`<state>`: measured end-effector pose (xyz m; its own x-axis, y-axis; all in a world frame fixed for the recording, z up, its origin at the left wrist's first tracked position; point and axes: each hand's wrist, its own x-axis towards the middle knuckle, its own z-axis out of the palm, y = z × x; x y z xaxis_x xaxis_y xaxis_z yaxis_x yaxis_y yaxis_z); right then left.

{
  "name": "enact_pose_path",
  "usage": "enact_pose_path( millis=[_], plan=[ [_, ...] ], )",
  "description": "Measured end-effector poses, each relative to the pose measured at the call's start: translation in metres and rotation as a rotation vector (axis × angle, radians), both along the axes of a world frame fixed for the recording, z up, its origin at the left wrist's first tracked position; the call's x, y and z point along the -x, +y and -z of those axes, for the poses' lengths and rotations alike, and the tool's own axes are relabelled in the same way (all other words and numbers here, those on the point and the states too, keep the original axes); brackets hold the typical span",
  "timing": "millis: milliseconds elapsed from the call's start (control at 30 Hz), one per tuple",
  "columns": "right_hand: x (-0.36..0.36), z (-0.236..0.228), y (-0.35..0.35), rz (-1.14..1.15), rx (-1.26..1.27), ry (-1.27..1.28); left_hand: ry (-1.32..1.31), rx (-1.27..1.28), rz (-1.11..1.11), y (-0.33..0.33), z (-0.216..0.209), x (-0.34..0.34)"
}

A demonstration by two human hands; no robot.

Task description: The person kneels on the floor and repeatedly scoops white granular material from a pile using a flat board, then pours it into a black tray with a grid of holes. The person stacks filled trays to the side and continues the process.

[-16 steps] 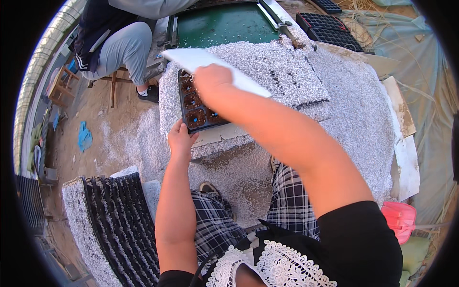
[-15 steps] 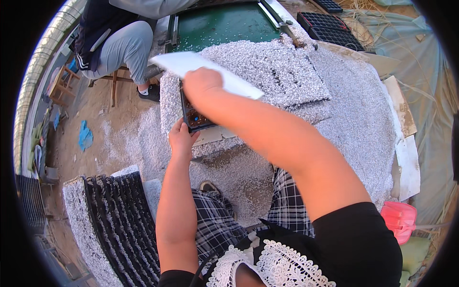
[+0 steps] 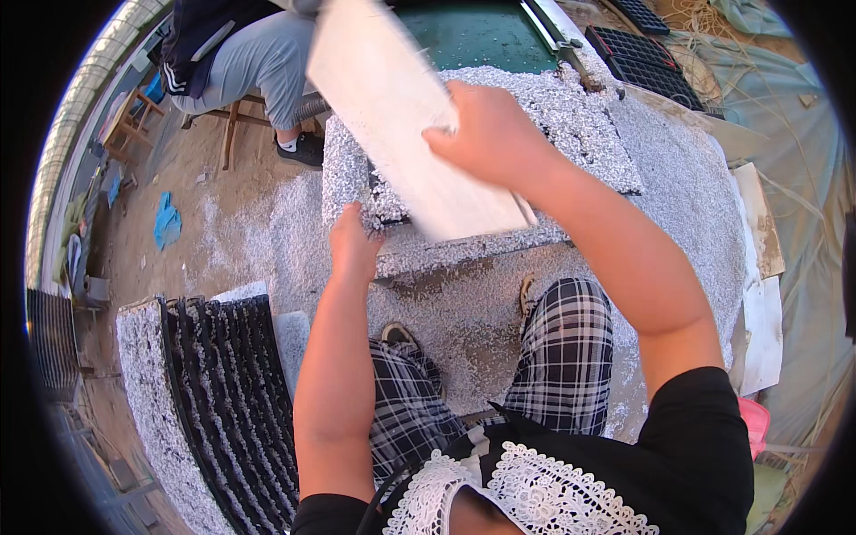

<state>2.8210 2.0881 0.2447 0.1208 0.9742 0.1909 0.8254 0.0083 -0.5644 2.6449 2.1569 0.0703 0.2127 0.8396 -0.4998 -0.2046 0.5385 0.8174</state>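
In my right hand point(image 3: 490, 134) is a flat off-white board point(image 3: 383, 98), gripped by its right edge and slightly blurred. It slants over the table from far left to near right. Below it lies a black seedling tray point(image 3: 385, 203), covered in white granules where it shows; the board hides most of it. The fingers of my left hand point(image 3: 353, 248) close on the tray's near left corner. Beyond the board and to the right, a heap of white granules point(image 3: 571, 125) covers another flat piece with a dark edge.
A co-worker's grey trouser leg point(image 3: 267, 76) is at the far left, beside a green surface point(image 3: 486, 36). A stack of granule-topped black trays point(image 3: 223, 383) stands at my left. Empty black trays point(image 3: 642, 67) lie far right. Spilled granules point(image 3: 678, 232) spread on the right.
My right hand has swung the board right and nearer, turning its broad face up. White granules now cover the tray corner where brown filling showed. The whole view has shifted slightly.
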Motion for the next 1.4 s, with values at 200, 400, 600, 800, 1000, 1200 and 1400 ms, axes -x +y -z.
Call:
enact_pose_path(
  millis=[200,400,600,800,1000,1200,1400],
  plan=[
    [-0.05,0.12,0.044,0.25,0.083,0.75,-0.087,-0.049,-0.005,0.005,0.009,-0.008],
    [-0.15,0.127,-0.028,0.392,0.207,0.837,0.099,-0.072,0.058,0.002,0.007,-0.003],
    [-0.266,0.106,-0.134,0.642,0.128,0.724,0.128,-0.091,0.083,0.006,0.007,-0.003],
    [-0.367,0.077,-0.245,0.962,0.127,0.671,0.207,-0.14,0.106,0.005,-0.01,-0.021],
    [-0.35,0.095,-0.23,0.983,-0.046,0.975,0.281,-0.363,0.102,0.08,0.018,-0.026],
    [-0.229,0.112,-0.074,0.587,0.048,0.848,0.381,-0.361,0.087,0.101,0.028,-0.042],
    [-0.209,0.14,-0.028,0.487,0.062,0.941,0.316,-0.334,0.091,0.096,0.024,-0.031]
  ],
)
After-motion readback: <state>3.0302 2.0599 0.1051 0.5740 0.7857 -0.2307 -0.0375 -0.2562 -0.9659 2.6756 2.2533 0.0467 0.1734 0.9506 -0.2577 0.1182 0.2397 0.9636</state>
